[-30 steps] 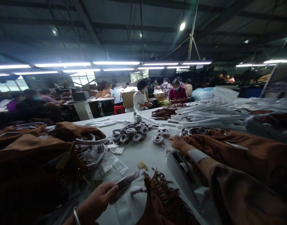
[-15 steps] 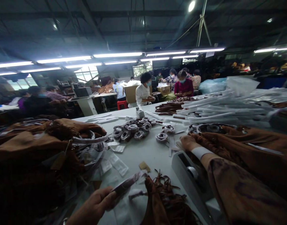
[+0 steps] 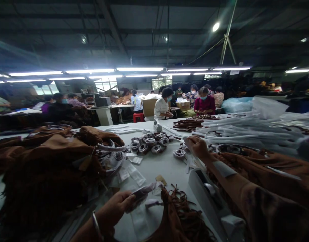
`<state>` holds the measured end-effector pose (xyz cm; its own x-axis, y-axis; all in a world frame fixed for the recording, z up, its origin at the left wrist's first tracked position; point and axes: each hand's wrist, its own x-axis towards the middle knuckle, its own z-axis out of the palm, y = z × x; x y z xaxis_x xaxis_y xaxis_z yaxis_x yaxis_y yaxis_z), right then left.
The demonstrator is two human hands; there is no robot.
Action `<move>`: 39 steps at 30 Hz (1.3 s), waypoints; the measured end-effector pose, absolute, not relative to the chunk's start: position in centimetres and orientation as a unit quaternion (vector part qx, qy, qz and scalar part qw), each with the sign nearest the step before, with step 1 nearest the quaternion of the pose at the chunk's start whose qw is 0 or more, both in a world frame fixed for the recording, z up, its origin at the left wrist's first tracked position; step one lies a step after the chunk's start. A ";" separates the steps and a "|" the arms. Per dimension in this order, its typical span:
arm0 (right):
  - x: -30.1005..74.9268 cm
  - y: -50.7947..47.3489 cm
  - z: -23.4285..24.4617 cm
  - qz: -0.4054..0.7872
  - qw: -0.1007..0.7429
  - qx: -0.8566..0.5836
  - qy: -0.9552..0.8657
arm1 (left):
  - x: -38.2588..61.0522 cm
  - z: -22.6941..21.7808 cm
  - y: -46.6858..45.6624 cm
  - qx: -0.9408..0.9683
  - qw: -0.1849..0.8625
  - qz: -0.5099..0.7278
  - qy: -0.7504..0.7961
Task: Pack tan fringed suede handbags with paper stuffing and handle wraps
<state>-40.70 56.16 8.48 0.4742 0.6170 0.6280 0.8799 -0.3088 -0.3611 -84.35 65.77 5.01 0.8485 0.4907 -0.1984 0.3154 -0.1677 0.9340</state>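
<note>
Left hand [image 3: 116,210] at the lower centre of the frame pinches a clear-wrapped strap [image 3: 143,193] between thumb and fingertips, just left of a brown fringed piece [image 3: 177,215]. Right hand [image 3: 198,147] is stretched out at centre right, fingers curled loosely beside a coiled strap [image 3: 179,153] on the white table [image 3: 161,166]; whether it grips anything cannot be told. A tape dispenser [image 3: 207,193] sits under its forearm.
</note>
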 end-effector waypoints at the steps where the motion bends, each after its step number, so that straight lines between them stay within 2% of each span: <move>1: -42.0 57.3 8.9 -0.191 0.337 -0.772 -0.503 | -84.5 4.9 65.8 0.763 0.583 0.078 0.266; 5: -47.6 61.6 7.7 -0.146 0.254 -0.750 -0.593 | -85.0 4.6 65.7 0.772 0.573 0.088 0.260; 12: -53.7 64.3 -2.5 -0.017 0.066 -0.792 -0.606 | -86.0 4.1 65.9 0.788 0.548 0.087 0.267; 17: -52.1 64.6 -5.1 0.033 0.016 -0.789 -0.613 | -86.4 3.5 66.2 0.792 0.543 0.080 0.269; 29: -50.6 65.2 -5.3 0.077 0.079 -0.797 -0.593 | -86.1 3.4 66.4 0.797 0.538 0.067 0.268; 35: -50.3 65.2 -5.1 0.056 0.127 -0.840 -0.525 | -86.2 3.0 66.5 0.788 0.549 0.080 0.268; 39: -48.7 65.0 -2.8 0.007 0.180 -0.866 -0.467 | -86.2 3.0 66.6 0.788 0.545 0.076 0.274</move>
